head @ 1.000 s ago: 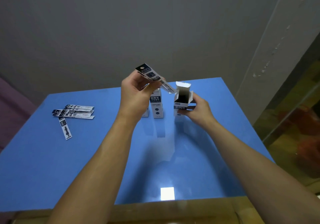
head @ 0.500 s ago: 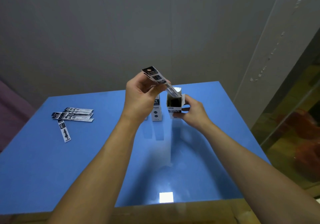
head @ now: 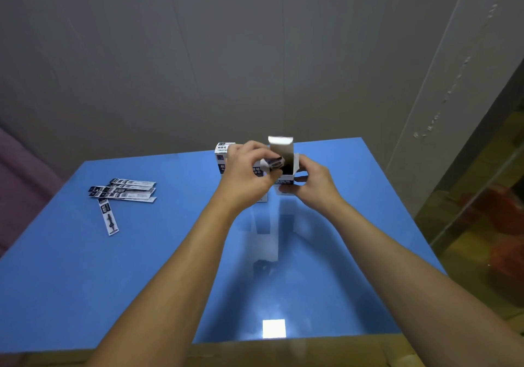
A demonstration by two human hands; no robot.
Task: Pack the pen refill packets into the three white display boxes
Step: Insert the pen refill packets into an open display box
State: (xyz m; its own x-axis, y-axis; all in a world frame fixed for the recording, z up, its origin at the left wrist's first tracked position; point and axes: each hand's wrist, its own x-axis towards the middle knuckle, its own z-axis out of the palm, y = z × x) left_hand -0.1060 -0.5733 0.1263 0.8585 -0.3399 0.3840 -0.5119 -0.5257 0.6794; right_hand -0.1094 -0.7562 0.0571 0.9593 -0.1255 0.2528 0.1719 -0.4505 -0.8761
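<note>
**Refill packet at the mouth of the open box**

My left hand has its fingers curled round a refill packet, pinching it near its dark printed top end. Only that end shows; it sits at the opening of the open box, and the rest is hidden by my fingers and the box wall. My right hand grips the same box low down on its right side, thumb in front, fingers wrapped behind. The box is white, upright, with its top flap standing straight up and a dark inside.

Just left of it, partly behind my left hand, stand two more white boxes: the far box, with dark blue print and a closed top, and the middle box, of which I see only a strip.

Well apart, at the left of the blue table, lie the loose packets: long, narrow, white with black print, stacked roughly side by side, and a single packet lying crosswise just below them.
</note>
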